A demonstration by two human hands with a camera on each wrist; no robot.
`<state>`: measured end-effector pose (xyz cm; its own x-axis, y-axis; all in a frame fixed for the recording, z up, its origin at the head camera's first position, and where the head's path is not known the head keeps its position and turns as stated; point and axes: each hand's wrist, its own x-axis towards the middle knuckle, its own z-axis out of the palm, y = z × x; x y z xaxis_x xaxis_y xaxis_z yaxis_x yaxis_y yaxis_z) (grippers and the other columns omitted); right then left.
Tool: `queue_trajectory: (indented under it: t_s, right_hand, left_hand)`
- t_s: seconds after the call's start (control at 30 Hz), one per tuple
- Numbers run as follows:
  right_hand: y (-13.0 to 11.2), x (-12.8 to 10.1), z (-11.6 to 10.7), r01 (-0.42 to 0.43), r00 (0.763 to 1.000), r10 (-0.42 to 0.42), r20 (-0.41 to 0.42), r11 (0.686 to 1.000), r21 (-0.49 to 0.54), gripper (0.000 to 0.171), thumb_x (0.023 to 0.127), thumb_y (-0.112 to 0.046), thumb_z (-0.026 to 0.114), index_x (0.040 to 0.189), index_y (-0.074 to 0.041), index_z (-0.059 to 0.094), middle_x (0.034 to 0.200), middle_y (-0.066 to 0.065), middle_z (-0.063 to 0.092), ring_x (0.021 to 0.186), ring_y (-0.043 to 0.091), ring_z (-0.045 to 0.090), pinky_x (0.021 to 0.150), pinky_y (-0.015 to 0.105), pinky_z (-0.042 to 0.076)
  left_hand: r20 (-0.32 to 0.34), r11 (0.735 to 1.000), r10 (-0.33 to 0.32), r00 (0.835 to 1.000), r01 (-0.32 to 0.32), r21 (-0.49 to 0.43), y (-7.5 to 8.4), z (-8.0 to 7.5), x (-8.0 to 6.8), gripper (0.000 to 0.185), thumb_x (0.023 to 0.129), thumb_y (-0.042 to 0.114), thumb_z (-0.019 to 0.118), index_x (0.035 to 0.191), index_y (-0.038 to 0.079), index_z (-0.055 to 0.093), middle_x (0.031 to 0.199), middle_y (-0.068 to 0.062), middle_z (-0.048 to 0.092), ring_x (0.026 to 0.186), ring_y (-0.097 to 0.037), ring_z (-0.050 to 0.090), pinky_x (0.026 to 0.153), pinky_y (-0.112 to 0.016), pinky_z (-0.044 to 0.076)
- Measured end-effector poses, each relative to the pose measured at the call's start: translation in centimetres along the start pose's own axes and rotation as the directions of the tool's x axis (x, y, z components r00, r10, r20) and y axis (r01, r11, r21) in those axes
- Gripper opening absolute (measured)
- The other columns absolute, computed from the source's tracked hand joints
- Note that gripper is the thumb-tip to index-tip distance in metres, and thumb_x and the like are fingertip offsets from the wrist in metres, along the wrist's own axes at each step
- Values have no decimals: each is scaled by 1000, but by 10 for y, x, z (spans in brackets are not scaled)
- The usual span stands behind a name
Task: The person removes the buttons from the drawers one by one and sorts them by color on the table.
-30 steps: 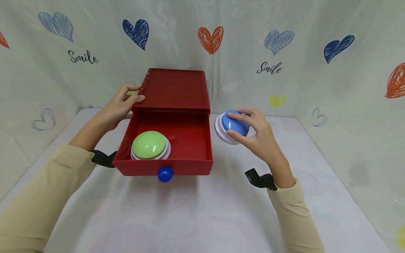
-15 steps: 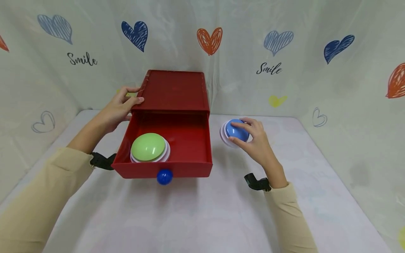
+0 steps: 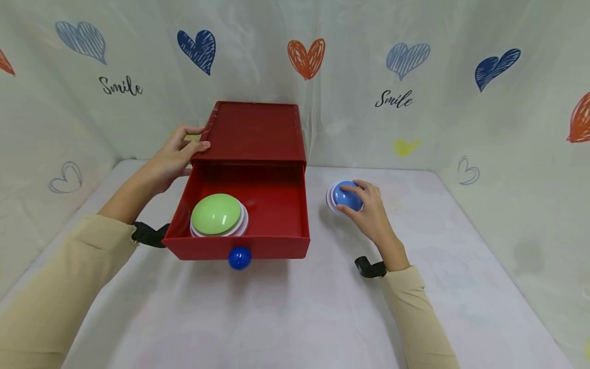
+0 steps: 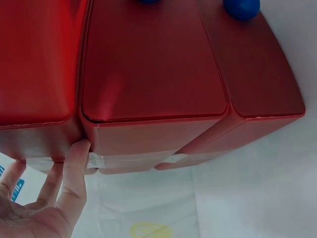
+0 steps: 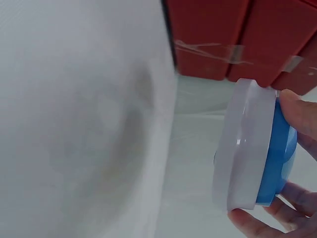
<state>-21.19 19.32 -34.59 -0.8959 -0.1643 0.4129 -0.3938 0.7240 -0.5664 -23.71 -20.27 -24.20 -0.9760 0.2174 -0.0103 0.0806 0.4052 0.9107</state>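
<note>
Blue button (image 3: 346, 195) is sitting on the table (image 3: 286, 318) out past the right hand (image 3: 364, 212), whose fingers are curling over its dome and gripping it, arm stretching forward. Left hand (image 3: 172, 154) is reaching up beside the red box (image 3: 255, 130), fingers fairly straight and pressing flat on its left edge. A green button (image 3: 216, 214) is lying in the open drawer (image 3: 276, 205), just right of that forearm.

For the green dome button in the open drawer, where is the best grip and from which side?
Probably from above: the green dome button lies flat in the near left corner of the red drawer, walls close by. Spread fingers over the dome and pinch its white rim on the open right and far sides.
</note>
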Motion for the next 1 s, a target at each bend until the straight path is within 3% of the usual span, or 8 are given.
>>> queue_trajectory:
  t_s: [0.33, 0.73, 0.87, 1.0]
  right_hand:
    - [15, 2, 19, -50, 996, 51, 68, 999, -16, 46, 79, -17, 74, 119, -3, 59, 136, 26, 41, 127, 41, 33, 100, 57, 35]
    - [23, 0, 26, -120, 978, 125, 166, 992, -38, 43, 82, -13, 71, 121, -3, 58, 138, 28, 37, 127, 43, 32, 101, 58, 33]
    - [26, 1, 27, -147, 964, 156, 218, 988, -56, 44, 84, -16, 68, 125, -4, 55, 139, 29, 35, 127, 44, 30, 101, 58, 32]
    - [32, 2, 27, -191, 933, 201, 300, 980, -65, 49, 87, -17, 64, 132, -8, 48, 144, 27, 28, 130, 44, 26, 102, 60, 30]
  left_hand:
    - [-8, 1000, 10, 1000, -10, 18, 1, -1, -1, 60, 96, 46, 41, 144, 19, 16, 141, -17, 30, 118, -25, 43, 96, -57, 38]
    - [4, 999, 22, 1000, -22, 23, -3, 1, -3, 59, 96, 46, 40, 143, 20, 16, 139, -17, 31, 117, -25, 44, 95, -53, 40]
    - [3, 999, 26, 1000, -26, 22, -3, 0, -3, 59, 96, 45, 40, 143, 20, 16, 140, -18, 30, 118, -26, 44, 95, -55, 39]
    - [3, 999, 30, 1000, -30, 24, -4, -1, -1, 60, 96, 46, 40, 143, 19, 16, 140, -19, 30, 116, -25, 45, 95, -56, 40]
